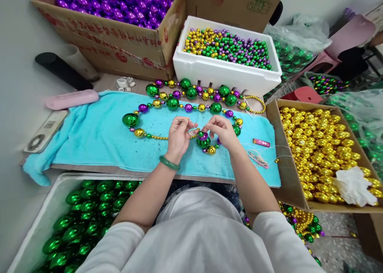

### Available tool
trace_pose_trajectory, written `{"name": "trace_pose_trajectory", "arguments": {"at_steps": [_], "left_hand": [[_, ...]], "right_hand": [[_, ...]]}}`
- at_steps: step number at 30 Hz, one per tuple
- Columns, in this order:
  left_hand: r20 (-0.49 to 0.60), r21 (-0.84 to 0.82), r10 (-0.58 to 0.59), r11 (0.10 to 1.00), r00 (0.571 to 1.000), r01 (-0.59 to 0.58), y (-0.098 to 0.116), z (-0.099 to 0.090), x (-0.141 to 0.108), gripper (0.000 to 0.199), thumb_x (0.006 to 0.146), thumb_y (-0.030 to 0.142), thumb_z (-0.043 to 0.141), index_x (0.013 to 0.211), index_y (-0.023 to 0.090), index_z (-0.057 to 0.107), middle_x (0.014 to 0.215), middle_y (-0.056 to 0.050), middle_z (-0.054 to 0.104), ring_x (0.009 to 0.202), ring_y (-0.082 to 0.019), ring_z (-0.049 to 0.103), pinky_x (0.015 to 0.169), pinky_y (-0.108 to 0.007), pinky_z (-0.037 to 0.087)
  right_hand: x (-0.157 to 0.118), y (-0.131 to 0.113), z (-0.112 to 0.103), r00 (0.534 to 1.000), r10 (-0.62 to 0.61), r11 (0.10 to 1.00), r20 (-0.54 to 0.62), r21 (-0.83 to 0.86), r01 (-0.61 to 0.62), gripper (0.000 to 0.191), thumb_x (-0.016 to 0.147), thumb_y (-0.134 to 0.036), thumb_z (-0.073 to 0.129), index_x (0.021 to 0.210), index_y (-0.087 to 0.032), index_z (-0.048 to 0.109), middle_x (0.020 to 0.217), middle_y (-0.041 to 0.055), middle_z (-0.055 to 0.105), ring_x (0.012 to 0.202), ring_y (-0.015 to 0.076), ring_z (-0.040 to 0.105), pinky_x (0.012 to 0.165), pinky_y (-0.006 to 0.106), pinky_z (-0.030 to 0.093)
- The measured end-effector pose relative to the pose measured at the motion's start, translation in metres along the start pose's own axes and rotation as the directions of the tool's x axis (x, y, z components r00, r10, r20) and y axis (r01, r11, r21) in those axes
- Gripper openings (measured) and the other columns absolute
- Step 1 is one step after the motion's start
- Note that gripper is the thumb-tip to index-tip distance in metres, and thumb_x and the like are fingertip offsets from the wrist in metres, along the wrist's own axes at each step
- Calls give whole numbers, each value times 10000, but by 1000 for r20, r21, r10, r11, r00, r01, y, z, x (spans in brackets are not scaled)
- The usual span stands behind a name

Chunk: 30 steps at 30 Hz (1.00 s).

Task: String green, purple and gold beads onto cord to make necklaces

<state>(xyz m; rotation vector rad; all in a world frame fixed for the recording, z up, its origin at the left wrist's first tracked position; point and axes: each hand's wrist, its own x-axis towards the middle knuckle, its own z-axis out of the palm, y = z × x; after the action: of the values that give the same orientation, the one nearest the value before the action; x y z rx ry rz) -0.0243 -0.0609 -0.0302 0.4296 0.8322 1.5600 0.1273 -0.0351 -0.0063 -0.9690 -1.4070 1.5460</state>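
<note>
A bead necklace point(172, 104) of green, purple and gold balls lies in a loop on the turquoise towel point(98, 145). My left hand point(179, 134), a green bangle at its wrist, pinches a thin pale string near the small gold beads. Opposite it, my right hand point(220, 130) has its fingertips closed at the string end, just above a purple bead and a large green ball point(203, 141). Exactly what sits between the right fingertips is too small to make out. Behind the loop rests another strand point(191, 92) of similar beads.
A white foam box point(227, 69) of mixed beads and a carton point(119, 45) of purple balls stand behind the towel. Another carton point(291, 177), of gold beads, is at right. Scissors point(257, 159) lie on the towel. A bin point(38, 225) of green balls stands front left.
</note>
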Motion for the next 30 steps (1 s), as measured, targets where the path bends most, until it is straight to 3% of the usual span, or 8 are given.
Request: {"name": "trace_pose_trajectory", "arguments": {"at_steps": [3, 7, 11, 15, 21, 27, 30], "left_hand": [[-57, -71, -114, 991, 992, 109, 4, 4, 3, 140, 842, 222, 686, 808, 195, 553, 647, 38, 603, 679, -102, 665, 571, -167, 517], [-24, -191, -291, 941, 956, 281, -2, 3, 2, 112, 866, 124, 628, 785, 170, 567, 635, 41, 574, 577, -49, 598, 473, -113, 434], [9, -254, -401, 885, 916, 390, -16, -4, -5, 116, 889, 116, 581, 781, 157, 565, 624, 40, 550, 530, -39, 561, 452, -114, 418], [7, -251, -316, 918, 949, 308, -23, -11, -10, 114, 880, 182, 611, 792, 167, 541, 624, 35, 540, 648, -91, 636, 504, -149, 462], [77, -45, -169, 984, 983, 173, -29, -21, -12, 269, 766, 306, 741, 761, 189, 500, 551, 58, 500, 524, -93, 537, 444, -179, 394], [67, 53, -69, 996, 995, 65, -18, -28, -7, 302, 723, 326, 755, 720, 198, 482, 524, 64, 475, 498, -85, 514, 450, -183, 378], [39, 56, -76, 996, 996, 74, -12, -34, -15, 340, 701, 327, 764, 680, 198, 450, 493, 73, 444, 448, -73, 471, 421, -176, 345]], "right_hand": [[-7, -7, 7, 1000, 10, 997, -15, -73, -11, 222, 734, -324, 689, 662, -187, 529, 662, 12, 616, 547, 105, 507, 487, 231, 414], [-11, -7, 11, 996, 6, 982, -85, 191, 11, 381, 697, -449, 719, 661, -203, 430, 802, 31, 589, 666, 133, 584, 416, 198, 358], [-10, 1, 11, 991, 130, 931, -5, 346, -121, 467, 696, -517, 730, 708, -223, 367, 654, -19, 520, 510, 102, 505, 342, 179, 274], [-9, 14, 13, 985, 172, 901, 9, 402, -161, 444, 680, -470, 747, 726, -225, 379, 499, -73, 368, 447, 92, 404, 362, 174, 241], [3, 34, 8, 932, 357, 852, 64, 386, -353, 428, 677, -369, 746, 712, -221, 346, 495, -101, 270, 401, 58, 287, 370, 164, 126], [27, 22, 11, 884, 436, 854, 170, 231, -465, 371, 646, -299, 732, 702, -212, 375, 483, -106, 279, 393, 45, 271, 374, 159, 106], [27, 18, 14, 849, 481, 842, 219, 157, -517, 352, 648, -295, 730, 692, -207, 392, 473, -108, 279, 382, 40, 260, 370, 162, 111]]}}
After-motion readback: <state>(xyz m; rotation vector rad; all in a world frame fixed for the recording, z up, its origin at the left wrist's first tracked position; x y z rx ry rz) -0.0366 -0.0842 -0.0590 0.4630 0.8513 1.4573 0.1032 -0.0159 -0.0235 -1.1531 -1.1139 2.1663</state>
